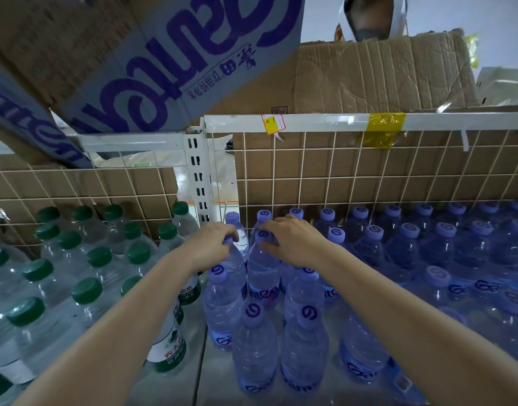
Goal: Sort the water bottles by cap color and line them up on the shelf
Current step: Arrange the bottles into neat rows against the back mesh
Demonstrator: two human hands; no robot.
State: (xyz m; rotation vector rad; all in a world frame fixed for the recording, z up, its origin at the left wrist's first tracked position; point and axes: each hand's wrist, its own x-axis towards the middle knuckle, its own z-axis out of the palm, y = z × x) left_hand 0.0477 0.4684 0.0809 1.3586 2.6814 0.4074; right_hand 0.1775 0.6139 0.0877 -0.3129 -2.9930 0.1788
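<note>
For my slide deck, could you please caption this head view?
Left hand and right hand each grip a purple-capped bottle by the neck, beside green-capped bottles on the shelf.

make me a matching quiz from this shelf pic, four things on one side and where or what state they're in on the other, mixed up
Things:
1. green-capped bottles
2. purple-capped bottles
3. left hand
4. printed box

Places or states:
A. overhead, upper left
B. right section of the shelf
C. left section of the shelf
D. gripping a purple bottle's cap

Pairs: 1-C, 2-B, 3-D, 4-A
</note>
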